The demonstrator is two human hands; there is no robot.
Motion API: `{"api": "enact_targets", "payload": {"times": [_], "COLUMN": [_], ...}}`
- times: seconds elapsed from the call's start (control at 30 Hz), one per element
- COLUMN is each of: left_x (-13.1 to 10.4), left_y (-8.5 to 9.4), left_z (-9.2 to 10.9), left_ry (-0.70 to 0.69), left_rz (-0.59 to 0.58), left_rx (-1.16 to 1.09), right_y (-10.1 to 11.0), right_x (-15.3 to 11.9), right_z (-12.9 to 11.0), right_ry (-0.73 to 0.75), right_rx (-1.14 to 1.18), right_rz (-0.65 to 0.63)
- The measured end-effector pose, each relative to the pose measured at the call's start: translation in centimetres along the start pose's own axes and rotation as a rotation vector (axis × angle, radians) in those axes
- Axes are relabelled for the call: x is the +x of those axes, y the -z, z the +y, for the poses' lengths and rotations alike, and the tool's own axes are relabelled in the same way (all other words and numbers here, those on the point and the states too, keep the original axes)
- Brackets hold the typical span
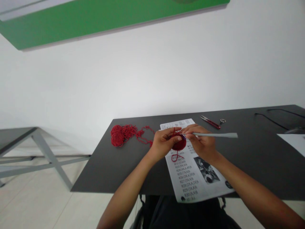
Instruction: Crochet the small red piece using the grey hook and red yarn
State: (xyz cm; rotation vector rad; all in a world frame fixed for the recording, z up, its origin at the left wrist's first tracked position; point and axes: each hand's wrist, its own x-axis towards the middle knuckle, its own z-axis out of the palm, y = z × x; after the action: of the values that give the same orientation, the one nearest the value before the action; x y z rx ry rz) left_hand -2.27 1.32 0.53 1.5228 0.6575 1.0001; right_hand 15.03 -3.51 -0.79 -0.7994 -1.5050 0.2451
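My left hand pinches a small round piece of red crochet, with a strand of red yarn over its index finger. In my right hand is a crochet hook with a grey handle, its metal tip at the upper edge of the crochet piece. A curled yarn tail hangs below the piece, over a printed pattern sheet. From my left hand the strand runs left to a loose ball of red yarn on the table. Something small and purple shows by the right fingertips, partly hidden.
Red-handled thread snips and a small metal ring lie beyond my right hand on the dark table. Glasses and a white paper are at the far right. A white wall stands behind; another table is at left.
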Motion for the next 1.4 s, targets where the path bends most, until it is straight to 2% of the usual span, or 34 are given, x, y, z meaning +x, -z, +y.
{"api": "enact_targets", "payload": {"times": [0.1, 0.27, 0.33, 0.5, 0.63, 0.73, 0.83, 0.93, 1.07, 1.23, 1.4], "left_x": [0.0, -0.1, -0.1, -0.1, -0.1, -0.1, -0.1, 0.0, 0.0, -0.2, -0.1], "left_y": [-0.1, -0.6, -0.7, -0.6, -0.3, -0.4, -0.9, -1.3, -1.6, -1.7, -1.5], "left_z": [-0.2, -0.3, -0.3, -0.8, -1.3, -1.5, -1.4, -1.4, -1.2, -1.1, -1.0], "left_ry": [-0.017, -0.012, -0.013, -0.075, -0.152, -0.152, -0.086, 0.043, 0.155, 0.186, 0.185], "left_rz": [0.033, 0.064, 0.075, 0.089, 0.113, 0.122, 0.125, 0.088, 0.053, 0.02, -0.012], "left_rx": [0.056, -0.023, -0.042, 0.055, 0.18, 0.172, 0.03, -0.241, -0.488, -0.622, -0.61], "right_y": [0.1, -0.1, -0.3, -0.4, -0.4, -0.4, -0.3, -0.2, 0.0, 0.0, -0.5], "right_x": [-0.2, -0.3, -0.3, -0.4, -0.5, -0.5, -0.5, -0.5, -0.9, -1.0, -0.7], "right_z": [0.3, 0.3, 0.1, 0.0, 0.7, 1.0, 0.8, 0.6, 0.9, 1.5, 0.8], "right_ry": [0.12, 0.361, 0.399, 0.358, 0.386, 0.39, 0.44, 0.503, 0.464, 0.391, 0.299], "right_rx": [-0.108, -0.234, -0.257, -0.284, -0.322, -0.408, -0.486, -0.541, -0.545, -0.459, -0.257], "right_rz": [-0.042, -0.037, -0.027, -0.057, -0.094, -0.151, -0.157, -0.127, -0.108, -0.09, -0.033]}}
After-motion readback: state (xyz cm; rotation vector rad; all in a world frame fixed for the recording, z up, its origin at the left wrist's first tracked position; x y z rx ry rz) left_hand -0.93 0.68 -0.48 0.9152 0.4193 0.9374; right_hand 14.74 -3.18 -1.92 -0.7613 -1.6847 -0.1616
